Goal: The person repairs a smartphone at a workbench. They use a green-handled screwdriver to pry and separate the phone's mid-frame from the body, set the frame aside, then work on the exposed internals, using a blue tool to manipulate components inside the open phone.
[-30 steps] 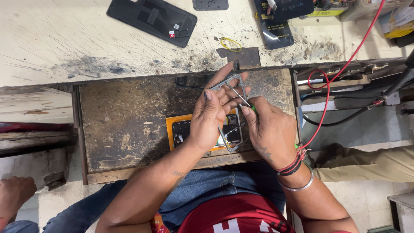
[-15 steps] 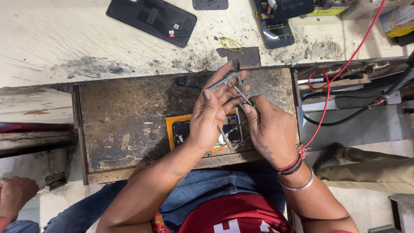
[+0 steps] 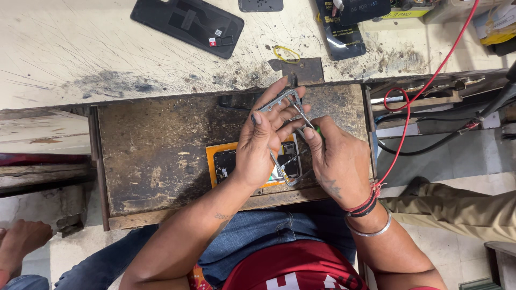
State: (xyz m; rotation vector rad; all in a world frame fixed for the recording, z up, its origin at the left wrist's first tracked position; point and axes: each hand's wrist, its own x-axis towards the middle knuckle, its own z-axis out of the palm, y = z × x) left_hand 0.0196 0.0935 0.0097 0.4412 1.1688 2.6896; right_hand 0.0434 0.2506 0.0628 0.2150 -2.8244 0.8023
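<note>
Head view: looking down on a pulled-out wooden drawer (image 3: 161, 156) that serves as the work surface; every place below is given relative to it.
Left hand (image 3: 263, 142): fingers curled and pinched around a thin grey metal frame (image 3: 279, 101), raised over the drawer's far middle; fingertips (image 3: 257, 118) press along the frame's edge.
Right hand (image 3: 338, 161): clenched around a slim tool with a green handle (image 3: 317, 129), over the drawer's right part; thumb and forefinger grip it near the top.
Tool tip: a thin metal shaft (image 3: 302, 114) runs from the right hand up to the frame; whether it touches the frame I cannot tell, since the fingers crowd the spot.
Opened phone (image 3: 228, 161): lies flat on an orange mat (image 3: 210, 164) at the drawer's near middle, beneath both hands and partly hidden by them.
Beyond the drawer: a scratched white bench (image 3: 80, 53) carries a black phone back cover (image 3: 188, 24) and a yellow rubber band (image 3: 286, 52).
Right of the drawer: a red wire (image 3: 424, 88) loops down toward the right wrist.
Left of the drawer: another person's hand (image 3: 21, 239) rests low down.
</note>
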